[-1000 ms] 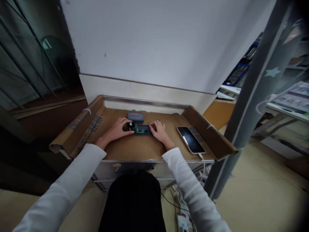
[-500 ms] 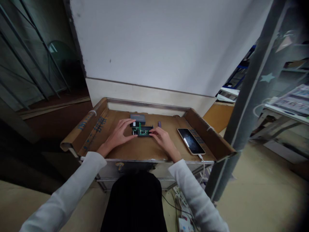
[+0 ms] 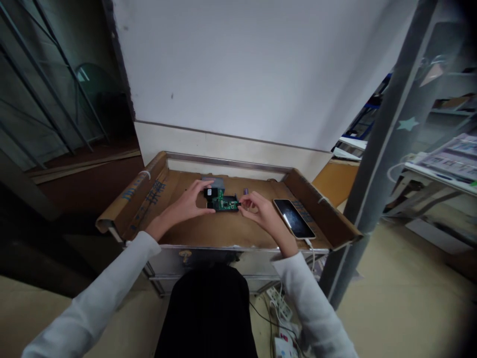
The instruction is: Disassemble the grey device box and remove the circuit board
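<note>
A green circuit board with black parts lies low over the cardboard, its long side running left to right. My left hand grips its left end, thumb at the near edge and fingers at the far edge. At the board's right end my right hand is closed in a pinch on a small dark piece, too small to name. Behind the board sits a grey box, partly covered by my left fingers. A small purple cylinder stands just beyond my right fingertips.
A phone with a white cable plugged in lies to the right. Raised cardboard sides border the work surface left and right. A grey post rises at the right, and power strips lie on the floor below.
My right hand has shifted a little to the right, from over the board's right part to its right end. My left hand keeps its grip on the board.
</note>
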Tool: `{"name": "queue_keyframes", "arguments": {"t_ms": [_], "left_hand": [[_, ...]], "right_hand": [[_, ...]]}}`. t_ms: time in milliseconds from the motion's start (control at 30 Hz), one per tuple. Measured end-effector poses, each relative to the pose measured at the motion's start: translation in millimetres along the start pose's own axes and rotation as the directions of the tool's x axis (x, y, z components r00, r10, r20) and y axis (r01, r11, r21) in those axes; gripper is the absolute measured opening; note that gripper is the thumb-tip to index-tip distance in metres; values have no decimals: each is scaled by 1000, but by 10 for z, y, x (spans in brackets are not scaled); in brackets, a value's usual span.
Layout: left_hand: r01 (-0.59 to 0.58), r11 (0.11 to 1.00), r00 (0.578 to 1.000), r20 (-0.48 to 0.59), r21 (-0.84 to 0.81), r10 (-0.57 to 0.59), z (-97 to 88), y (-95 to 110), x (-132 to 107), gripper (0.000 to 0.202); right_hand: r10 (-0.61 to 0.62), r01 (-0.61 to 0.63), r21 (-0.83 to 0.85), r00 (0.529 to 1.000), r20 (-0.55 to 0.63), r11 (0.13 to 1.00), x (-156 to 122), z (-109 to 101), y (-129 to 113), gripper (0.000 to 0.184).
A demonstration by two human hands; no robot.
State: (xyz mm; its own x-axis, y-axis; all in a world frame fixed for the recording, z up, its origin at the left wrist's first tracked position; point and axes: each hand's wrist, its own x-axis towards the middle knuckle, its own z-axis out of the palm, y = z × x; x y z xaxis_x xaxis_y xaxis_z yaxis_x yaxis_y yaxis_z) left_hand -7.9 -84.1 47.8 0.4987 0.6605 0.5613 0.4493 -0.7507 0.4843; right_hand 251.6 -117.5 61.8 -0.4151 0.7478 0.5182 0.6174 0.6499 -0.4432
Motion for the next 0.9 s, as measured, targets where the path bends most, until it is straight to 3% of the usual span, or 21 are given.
{"name": "queue_keyframes", "arguments": {"t_ms": [167,300,467,567,667,767,833,900], "left_hand": [[54,971,997,-47,-232,-67,140,-87,-114,64],[138,866,982,-49,-481,-184,241,-88,-67,63],[298,666,897,-39,-684,-441,294,-65,55,59],[318,652,869,-65,-688,-491,283,-36,98,51],[252,727,871,-178,-639,-459,256,-7,97,43],[145,865,861,-369,-480,-349,224,32,52,31],[58,961,850,-492,-269,-189,196,72,4,24],[-68,998,842,-537,-9,52,161,118,-52,17]], "right_hand": [[-60,58,33,996,60,998,61,-198,-239,15],[-46,44,47,997,58,998,34,-219,-279,17],[-59,59,-15,997,40,998,-25,-232,-332,21],[-57,58,-30,998,39,998,-29,-231,-346,20],[-51,51,-19,999,-5,999,-19,-200,-296,17],[-33,36,17,993,-118,999,-14,-116,-172,16],[-5,11,37,985,-170,999,-15,-34,-73,17],[22,-8,67,977,-212,998,-19,53,13,17]]}}
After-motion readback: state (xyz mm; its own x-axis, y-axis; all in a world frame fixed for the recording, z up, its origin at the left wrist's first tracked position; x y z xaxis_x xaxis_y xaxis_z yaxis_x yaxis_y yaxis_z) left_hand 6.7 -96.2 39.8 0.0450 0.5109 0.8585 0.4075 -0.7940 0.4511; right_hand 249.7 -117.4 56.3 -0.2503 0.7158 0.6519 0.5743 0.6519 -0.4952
